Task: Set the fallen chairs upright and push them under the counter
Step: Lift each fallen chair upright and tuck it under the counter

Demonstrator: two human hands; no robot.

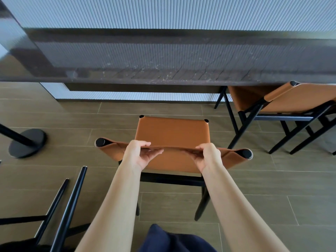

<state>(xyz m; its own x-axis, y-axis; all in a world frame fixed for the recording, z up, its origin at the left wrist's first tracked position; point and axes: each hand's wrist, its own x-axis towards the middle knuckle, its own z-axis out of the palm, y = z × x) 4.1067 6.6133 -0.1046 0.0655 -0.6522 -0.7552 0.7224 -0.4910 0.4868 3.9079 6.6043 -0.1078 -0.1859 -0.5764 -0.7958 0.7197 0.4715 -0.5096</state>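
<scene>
Chair (172, 131) w/ tan seat stands upright on the floor (254, 197), facing the tabletop (163, 57) but well short of it, seat not yet under the overhang. Both hands on the top edge of the backrest: left hand (141, 153) and right hand (205, 156) each w/ grip clenched on the leather edge, thumbs over, fingers curled under.

Step in hand, prob.: push it in. To do it well, keep hands evenly spaced about the middle as now, push straight fwd and level so the legs slide w/o catching the tile joints; slight lift on the back would ease drag. Steer square to the tabletop edge, stop once the seat is under and the backrest nears the edge.

To the right, a 2nd chair (283, 99) already sits partly under the tabletop; leave a gap beside it. Lower left, black legs (71, 202) of another chair point up at an angle, looks still fallen, next job. A round black stand base (27, 142) sits left, apart.
</scene>
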